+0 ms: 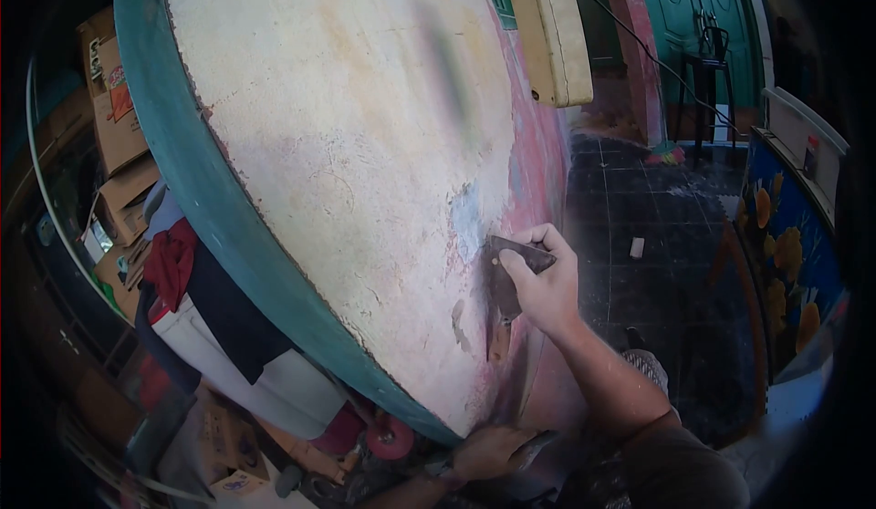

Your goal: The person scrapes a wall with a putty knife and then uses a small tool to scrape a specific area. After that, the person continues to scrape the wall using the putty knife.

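Note:
My right hand (553, 292) is closed on a scraper (507, 292) with a dark flat blade and a short brown handle. The thumb presses on the blade, which lies against the pale, worn wall (365, 144) at its peeling pink edge. Bluish and grey bare spots show in the paint close by. Low in the view, my left hand (493, 452) is wrapped round a dark flat object (535, 449) of a kind I cannot make out. That hand is near the bottom end of the green border (301, 281) along the wall.
Cardboard boxes (119, 112) and draped clothes (237, 299) are beyond the green border at left. On the dark tiled floor (611, 199) lies a small white block (637, 248). A black stool (704, 98) and a blue floral panel (785, 244) stand at right.

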`<action>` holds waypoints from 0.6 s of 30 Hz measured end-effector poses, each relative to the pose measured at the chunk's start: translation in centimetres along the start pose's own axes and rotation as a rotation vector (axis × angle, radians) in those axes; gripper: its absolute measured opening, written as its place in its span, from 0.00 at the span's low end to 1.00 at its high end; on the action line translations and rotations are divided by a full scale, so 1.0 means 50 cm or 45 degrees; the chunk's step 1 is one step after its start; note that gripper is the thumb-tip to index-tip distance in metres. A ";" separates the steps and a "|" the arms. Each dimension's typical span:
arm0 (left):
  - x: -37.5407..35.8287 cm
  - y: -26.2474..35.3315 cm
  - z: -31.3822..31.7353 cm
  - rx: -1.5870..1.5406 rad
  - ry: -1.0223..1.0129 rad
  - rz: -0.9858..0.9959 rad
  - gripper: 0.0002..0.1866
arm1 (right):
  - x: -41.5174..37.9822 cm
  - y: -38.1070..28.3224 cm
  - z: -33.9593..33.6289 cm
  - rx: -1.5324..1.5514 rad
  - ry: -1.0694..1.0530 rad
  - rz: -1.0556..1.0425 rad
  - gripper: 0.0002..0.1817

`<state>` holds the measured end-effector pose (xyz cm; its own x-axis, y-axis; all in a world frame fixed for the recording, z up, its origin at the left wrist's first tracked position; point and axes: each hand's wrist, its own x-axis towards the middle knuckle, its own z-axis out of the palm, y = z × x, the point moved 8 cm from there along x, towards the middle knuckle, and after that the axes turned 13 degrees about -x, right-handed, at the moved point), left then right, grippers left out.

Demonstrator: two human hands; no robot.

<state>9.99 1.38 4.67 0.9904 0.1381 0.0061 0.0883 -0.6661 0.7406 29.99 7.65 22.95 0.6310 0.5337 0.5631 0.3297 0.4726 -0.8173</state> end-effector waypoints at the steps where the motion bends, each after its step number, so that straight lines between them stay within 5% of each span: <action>1: 0.001 -0.007 0.006 0.026 -0.013 -0.009 0.22 | 0.005 0.009 -0.006 0.087 0.024 0.015 0.06; 10: 0.001 0.005 0.000 0.093 -0.014 0.010 0.22 | 0.006 0.060 -0.041 0.146 0.058 0.311 0.09; 16: -0.003 -0.030 0.026 0.132 -0.028 -0.030 0.21 | -0.031 0.104 -0.013 0.229 0.216 0.231 0.07; 18: -0.004 -0.049 0.036 0.119 -0.028 0.005 0.21 | -0.041 0.068 0.000 0.079 0.232 0.015 0.09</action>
<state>9.77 1.67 1.62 0.9928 0.1200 -0.0063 0.0928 -0.7321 0.6748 29.83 8.14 19.02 0.7531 0.4062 0.5175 0.2814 0.5121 -0.8115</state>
